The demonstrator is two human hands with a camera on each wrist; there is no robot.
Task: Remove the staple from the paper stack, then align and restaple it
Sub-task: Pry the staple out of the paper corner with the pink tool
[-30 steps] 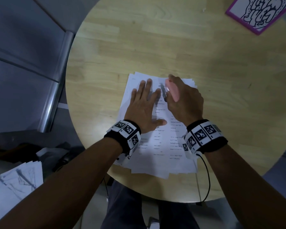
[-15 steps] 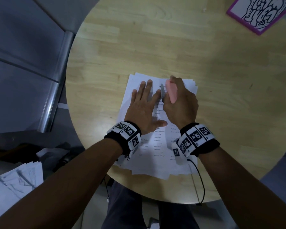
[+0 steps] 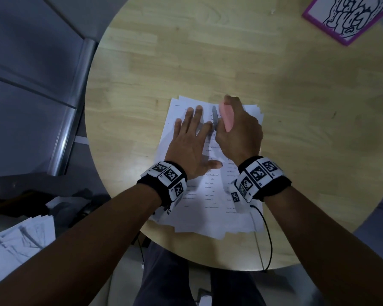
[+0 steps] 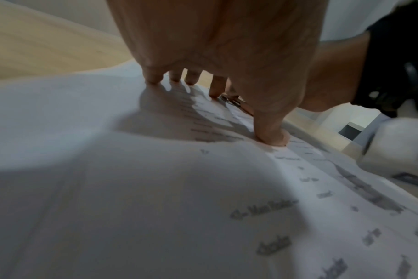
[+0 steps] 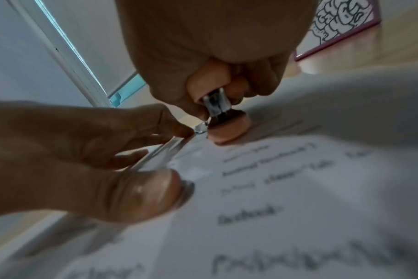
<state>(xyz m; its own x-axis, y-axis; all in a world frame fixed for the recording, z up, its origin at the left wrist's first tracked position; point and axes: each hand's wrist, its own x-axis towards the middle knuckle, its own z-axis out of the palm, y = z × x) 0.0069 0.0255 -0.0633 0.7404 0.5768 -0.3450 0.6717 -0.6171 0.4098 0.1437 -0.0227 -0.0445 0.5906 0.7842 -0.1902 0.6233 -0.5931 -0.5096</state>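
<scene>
Flanking paper stack (image 3: 210, 195): purple-framed drawing (image 3: 349, 16)

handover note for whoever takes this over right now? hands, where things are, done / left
Left hand: flat, fingers spread, pressing the paper stack onto the round table.
Right hand: gripping the pink staple remover, its metal jaws down at the top of the page beside the left fingertips.
Stack: sheets fanned, edges uneven.
Done: remover is at the paper; whether the staple is out cannot be seen.
Left: finish pulling the staple, square the sheets, restaple. No stapler in view.
</scene>
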